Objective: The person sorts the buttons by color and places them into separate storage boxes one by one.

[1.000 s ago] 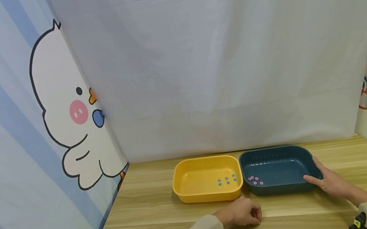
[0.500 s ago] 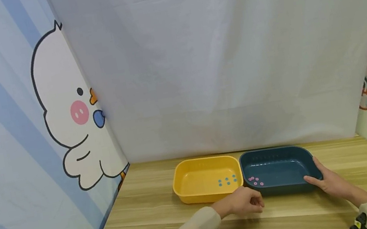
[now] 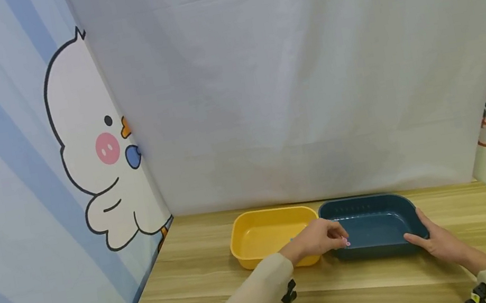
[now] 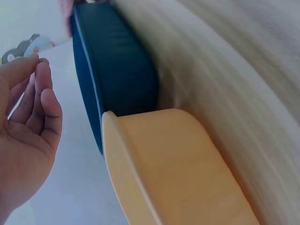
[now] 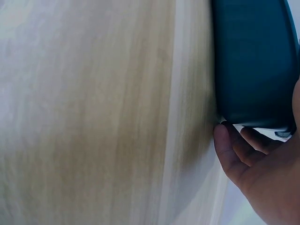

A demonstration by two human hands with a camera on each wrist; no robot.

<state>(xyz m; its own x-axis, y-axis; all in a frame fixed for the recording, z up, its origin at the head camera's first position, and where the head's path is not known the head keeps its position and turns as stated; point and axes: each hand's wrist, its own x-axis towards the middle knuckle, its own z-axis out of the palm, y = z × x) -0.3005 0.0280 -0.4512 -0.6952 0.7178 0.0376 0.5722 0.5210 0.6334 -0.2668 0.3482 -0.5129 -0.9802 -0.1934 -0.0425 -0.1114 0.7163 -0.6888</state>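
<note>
My left hand (image 3: pixel 317 238) reaches over the corner where the yellow bin (image 3: pixel 247 258) and the dark blue bin (image 3: pixel 376 252) meet. Its thumb and forefinger pinch a small pink ring (image 3: pixel 344 239) low over the blue bin's left end. In the left wrist view the thumb and index tips of this hand (image 4: pixel 30 122) meet, and the ring is hidden. Another pink ring (image 3: pixel 348 244) shows just below the fingertips; the hand covers the others. My right hand (image 3: pixel 441 241) holds the blue bin's right end, thumb at the near side; in the right wrist view its fingertips (image 5: pixel 221 135) sit against that end.
Both bins stand side by side on a wood-grain table (image 3: pixel 190 299). One small blue ring (image 3: pixel 292 240) shows in the yellow bin beside my left wrist. A pale curtain (image 3: pixel 308 81) hangs behind the table, with patterned curtains at the sides.
My left hand has risen from the table in front of the bins and moved forward over the blue bin's left end, now covering most of the rings. My right hand stays on the blue bin.
</note>
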